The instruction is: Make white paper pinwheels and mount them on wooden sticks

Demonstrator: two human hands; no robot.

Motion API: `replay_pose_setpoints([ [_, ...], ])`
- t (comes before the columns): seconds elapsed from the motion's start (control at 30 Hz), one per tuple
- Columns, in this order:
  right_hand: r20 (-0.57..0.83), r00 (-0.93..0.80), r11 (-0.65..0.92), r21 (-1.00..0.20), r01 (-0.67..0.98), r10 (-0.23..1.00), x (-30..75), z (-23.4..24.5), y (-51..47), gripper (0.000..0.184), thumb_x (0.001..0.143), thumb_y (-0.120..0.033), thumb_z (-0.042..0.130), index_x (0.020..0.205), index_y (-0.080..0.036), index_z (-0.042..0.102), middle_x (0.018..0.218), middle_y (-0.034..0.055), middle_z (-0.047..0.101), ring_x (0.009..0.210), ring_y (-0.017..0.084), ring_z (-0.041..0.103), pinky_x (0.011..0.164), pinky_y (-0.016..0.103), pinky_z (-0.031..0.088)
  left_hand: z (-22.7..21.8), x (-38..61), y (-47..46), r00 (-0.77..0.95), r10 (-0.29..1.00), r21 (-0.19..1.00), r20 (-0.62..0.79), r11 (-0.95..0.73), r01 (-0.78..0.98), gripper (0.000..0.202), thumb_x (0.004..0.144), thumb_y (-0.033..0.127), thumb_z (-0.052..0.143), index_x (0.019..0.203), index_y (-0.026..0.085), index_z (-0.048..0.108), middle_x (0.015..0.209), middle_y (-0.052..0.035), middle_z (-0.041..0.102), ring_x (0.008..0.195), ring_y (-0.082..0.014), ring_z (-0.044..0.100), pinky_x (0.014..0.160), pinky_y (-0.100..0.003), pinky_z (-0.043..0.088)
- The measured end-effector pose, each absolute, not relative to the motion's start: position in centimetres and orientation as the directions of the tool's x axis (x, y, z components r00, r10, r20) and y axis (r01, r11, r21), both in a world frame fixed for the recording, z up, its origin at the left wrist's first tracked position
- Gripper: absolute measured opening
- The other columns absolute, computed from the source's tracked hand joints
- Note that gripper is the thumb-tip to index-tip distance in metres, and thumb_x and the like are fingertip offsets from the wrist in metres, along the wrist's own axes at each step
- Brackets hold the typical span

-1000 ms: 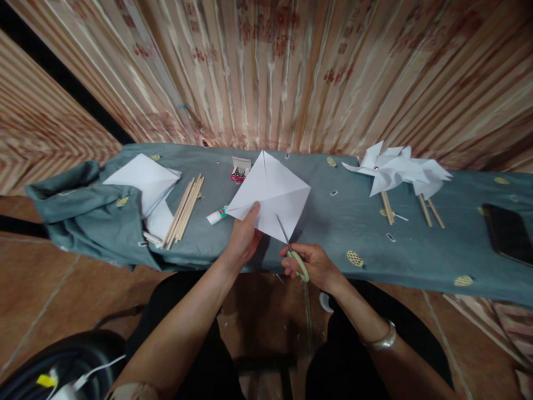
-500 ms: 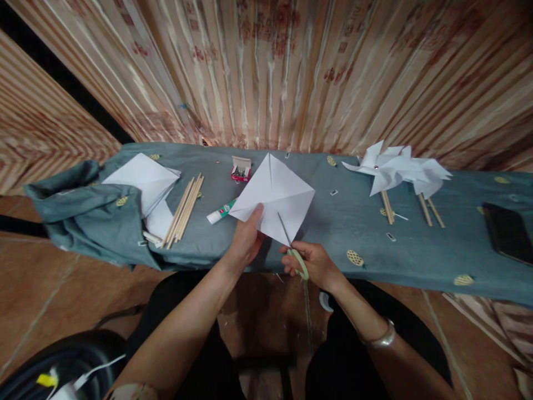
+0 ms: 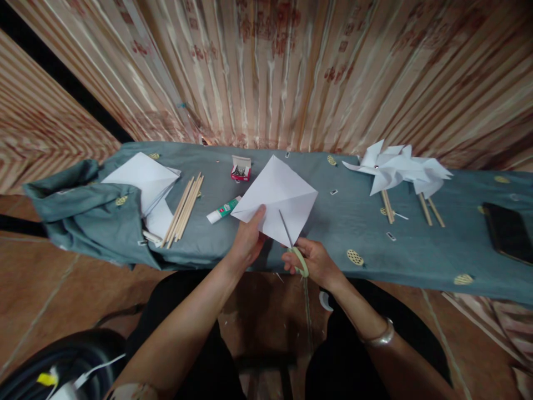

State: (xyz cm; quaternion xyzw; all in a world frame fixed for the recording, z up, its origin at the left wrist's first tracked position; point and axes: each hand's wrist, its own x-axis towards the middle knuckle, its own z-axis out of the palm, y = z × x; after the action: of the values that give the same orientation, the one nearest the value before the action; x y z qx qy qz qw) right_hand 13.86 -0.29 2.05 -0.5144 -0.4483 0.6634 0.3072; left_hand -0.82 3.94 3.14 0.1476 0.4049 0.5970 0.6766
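Observation:
A creased white paper square [image 3: 278, 194] is held up over the front of the table. My left hand [image 3: 249, 240] pinches its lower left edge, thumb on top. My right hand [image 3: 315, 261] is closed round the pale green handles of a pair of scissors [image 3: 291, 241], whose blades point up into the paper's lower corner. Both hands hover just in front of the grey-blue cloth [image 3: 341, 222] that covers the table.
On the cloth lie a glue stick [image 3: 223, 210], a small red box of staples [image 3: 241, 168], a bundle of wooden sticks [image 3: 184, 209], white paper sheets [image 3: 144, 178], finished paper pinwheels [image 3: 397, 169] on sticks, and a black phone [image 3: 506, 232]. A striped curtain hangs behind.
The paper has turned a little clockwise and shifted right in my left hand. The scissors have crept up and right along the paper's lower corner.

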Motion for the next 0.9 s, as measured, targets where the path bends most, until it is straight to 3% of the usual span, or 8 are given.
replay_pose_setpoints([
  [0.9,-0.404,-0.269,-0.411,-0.911,0.031,0.874,13.93,1.50,-0.35,0.038,0.059,-0.049,0.077,0.074,-0.017,0.064,0.054,-0.0023,0.062,0.045,0.009,0.053,0.044,0.021,0.040,2.70,-0.77,3.81,-0.016,0.939,0.692,-0.343,0.241,-0.681,0.038,0.072,0.024,0.075,0.108,0.017,0.063,0.092,-0.0019,0.068,0.070,-0.0122,0.058,0.061,-0.023,0.048],
])
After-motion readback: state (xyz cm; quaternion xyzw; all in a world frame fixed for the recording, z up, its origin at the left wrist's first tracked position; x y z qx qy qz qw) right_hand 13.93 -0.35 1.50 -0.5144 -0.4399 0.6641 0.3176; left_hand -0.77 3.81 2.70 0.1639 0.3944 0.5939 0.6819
